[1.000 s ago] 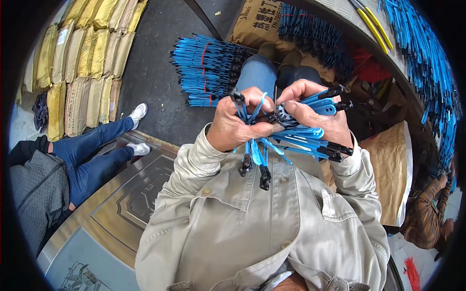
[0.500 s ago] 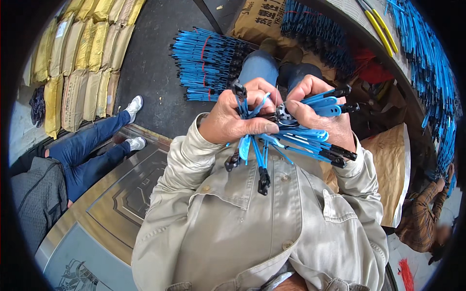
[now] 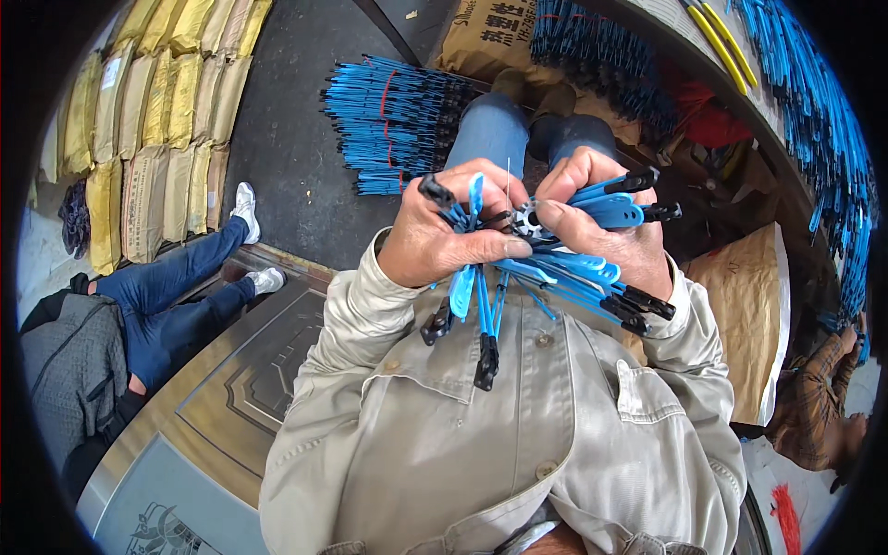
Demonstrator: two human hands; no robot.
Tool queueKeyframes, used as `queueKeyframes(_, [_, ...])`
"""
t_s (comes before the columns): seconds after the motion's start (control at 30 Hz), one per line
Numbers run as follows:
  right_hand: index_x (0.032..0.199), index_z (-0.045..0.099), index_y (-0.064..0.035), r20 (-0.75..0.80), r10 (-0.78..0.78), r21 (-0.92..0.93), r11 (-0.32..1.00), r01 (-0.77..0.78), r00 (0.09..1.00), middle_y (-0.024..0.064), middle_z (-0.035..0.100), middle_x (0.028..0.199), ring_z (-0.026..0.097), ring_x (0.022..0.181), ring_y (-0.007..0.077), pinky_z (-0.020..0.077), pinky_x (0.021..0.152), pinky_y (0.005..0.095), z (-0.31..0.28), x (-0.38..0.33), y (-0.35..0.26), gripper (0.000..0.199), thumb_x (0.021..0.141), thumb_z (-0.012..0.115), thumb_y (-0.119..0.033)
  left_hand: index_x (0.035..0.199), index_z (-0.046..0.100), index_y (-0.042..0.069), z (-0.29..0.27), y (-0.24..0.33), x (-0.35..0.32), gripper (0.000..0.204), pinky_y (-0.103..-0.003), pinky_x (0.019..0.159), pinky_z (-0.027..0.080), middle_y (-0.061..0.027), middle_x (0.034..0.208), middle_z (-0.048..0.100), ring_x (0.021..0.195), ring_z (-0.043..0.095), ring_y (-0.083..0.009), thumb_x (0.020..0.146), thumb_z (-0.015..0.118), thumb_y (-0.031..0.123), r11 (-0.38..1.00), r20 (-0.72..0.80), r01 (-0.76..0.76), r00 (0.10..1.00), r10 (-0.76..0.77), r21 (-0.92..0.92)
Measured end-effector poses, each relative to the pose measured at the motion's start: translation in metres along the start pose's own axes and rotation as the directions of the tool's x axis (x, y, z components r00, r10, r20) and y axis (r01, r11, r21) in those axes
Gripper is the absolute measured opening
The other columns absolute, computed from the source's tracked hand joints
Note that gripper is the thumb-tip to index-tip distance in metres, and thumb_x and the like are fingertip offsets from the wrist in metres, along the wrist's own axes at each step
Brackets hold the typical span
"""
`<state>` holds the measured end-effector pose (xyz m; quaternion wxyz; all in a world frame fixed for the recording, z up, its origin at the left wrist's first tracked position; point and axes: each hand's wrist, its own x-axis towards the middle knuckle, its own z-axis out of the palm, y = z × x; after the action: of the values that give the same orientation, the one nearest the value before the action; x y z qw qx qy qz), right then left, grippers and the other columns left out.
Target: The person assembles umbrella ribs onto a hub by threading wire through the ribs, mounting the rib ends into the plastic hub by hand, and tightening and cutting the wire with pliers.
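In front of my chest is a small notched hub (image 3: 525, 222), dark with a pale toothed rim. Slim blue ribs (image 3: 564, 266) with black ends, like umbrella ribs, fan out around it. My left hand (image 3: 421, 242) is closed, its thumb and fingers pinching at the hub's left side with several ribs held between them. My right hand (image 3: 638, 254) is closed too, thumb and forefinger on the hub's right side and ribs passing under and across the palm. A thin wire (image 3: 508, 180) stands up beside the hub. The fingers hide part of where the ribs meet it.
Banded bundles of blue ribs (image 3: 388, 120) lie on the dark floor ahead, with more piled on the bench (image 3: 805, 129) at right. Yellow-handled pliers (image 3: 721, 46) rest there. Stacked sacks (image 3: 139, 120) stand at left. One person (image 3: 166, 287) is at left, another (image 3: 819, 398) at right.
The hub has turned to show more of its open face, and the ribs hanging below my left hand have swung slightly left. Both hands keep their hold.
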<state>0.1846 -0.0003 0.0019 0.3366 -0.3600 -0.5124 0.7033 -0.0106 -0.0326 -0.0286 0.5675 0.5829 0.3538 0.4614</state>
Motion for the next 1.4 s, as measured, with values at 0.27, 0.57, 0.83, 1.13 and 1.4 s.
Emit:
queueKeyframes(0.27, [0.093,0.057,0.0019,0.204,-0.188,-0.159,0.962,0.222,0.961,0.008,0.057,0.091,0.056,0.082,0.0135,0.0459,0.07,0.0268,-0.024,0.004,0.004,0.029,0.071,0.075,-0.005,0.084,0.064,0.0,0.011,-0.002,0.001,0.024,-0.024,0.066,0.043,-0.0075,0.087,0.061,0.075,0.055,-0.0113,0.066,0.077,0.008,0.941,-0.16,0.179,0.959,-0.232,-0.287])
queueKeyframes(0.57, [0.095,0.058,0.0013,0.125,-0.333,-0.222,0.909,0.354,0.934,0.0088,0.058,0.091,0.058,0.083,0.0147,0.0469,0.07,0.0272,-0.024,0.01,0.019,0.033,0.069,0.078,-0.006,0.096,0.067,0.0,0.007,-0.008,0.005,0.031,-0.026,0.067,0.047,-0.0092,0.086,0.063,0.075,0.058,-0.0137,0.067,0.075,0.007,0.997,-0.143,0.074,0.987,-0.07,0.02])
queueKeyframes(0.83, [0.091,0.06,-0.0002,0.243,-0.348,-0.264,0.875,0.407,0.906,0.0084,0.06,0.087,0.059,0.081,0.0153,0.0473,0.069,0.0271,-0.032,0.012,0.011,0.032,0.067,0.079,-0.008,0.095,0.067,-0.001,-0.001,-0.003,0.006,0.03,-0.027,0.068,0.048,-0.01,0.087,0.064,0.077,0.059,-0.0159,0.068,0.076,0.01,0.991,-0.032,-0.013,0.999,0.018,0.13])
queueKeyframes(1.13, [0.095,0.062,0.0004,0.111,-0.302,-0.224,0.921,0.319,0.947,0.0084,0.061,0.09,0.059,0.082,0.0154,0.0477,0.07,0.0286,-0.023,0.004,0.02,0.033,0.068,0.078,-0.009,0.097,0.067,0.0,0.011,-0.007,0.0,0.031,-0.028,0.07,0.048,-0.01,0.086,0.064,0.079,0.06,-0.0175,0.069,0.076,0.012,0.986,-0.174,-0.047,0.982,0.075,0.161])
queueKeyframes(1.4, [0.091,0.065,0.0014,0.093,-0.315,-0.239,0.914,0.328,0.944,0.0097,0.064,0.087,0.059,0.078,0.0189,0.0467,0.072,0.032,0.01,-0.031,0.016,0.031,0.065,0.079,-0.008,0.097,0.065,0.0,0.007,0.006,-0.036,0.032,-0.027,0.072,0.048,-0.0106,0.088,0.064,0.078,0.06,-0.0162,0.069,0.076,0.011,0.993,-0.045,-0.084,0.995,0.088,0.088])
